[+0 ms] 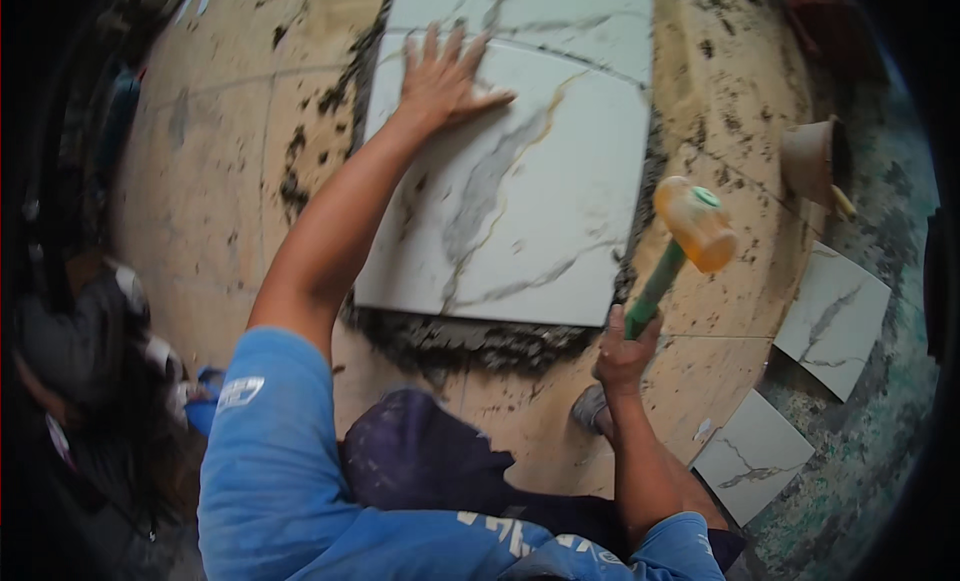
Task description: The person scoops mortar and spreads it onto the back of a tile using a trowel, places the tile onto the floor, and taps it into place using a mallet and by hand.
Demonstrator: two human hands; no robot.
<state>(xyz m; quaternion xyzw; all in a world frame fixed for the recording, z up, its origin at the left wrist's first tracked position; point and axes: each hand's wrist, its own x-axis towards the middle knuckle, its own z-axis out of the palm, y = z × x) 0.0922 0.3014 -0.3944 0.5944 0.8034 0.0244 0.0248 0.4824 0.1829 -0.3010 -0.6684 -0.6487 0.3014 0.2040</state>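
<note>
A beige floor point(205, 201) spreads across most of the view, divided into large panels by thin joint lines, with dark crumbs and stains scattered over its surface. Along the right side it meets a rougher floor point(885, 236), mottled green and grey. A dark red object point(825, 26), too dim to identify, shows at the upper right. Jumbled dark clutter point(75, 346) crowds the left side. Soft, pale light falls across the middle, fading to black around the rim.
</note>
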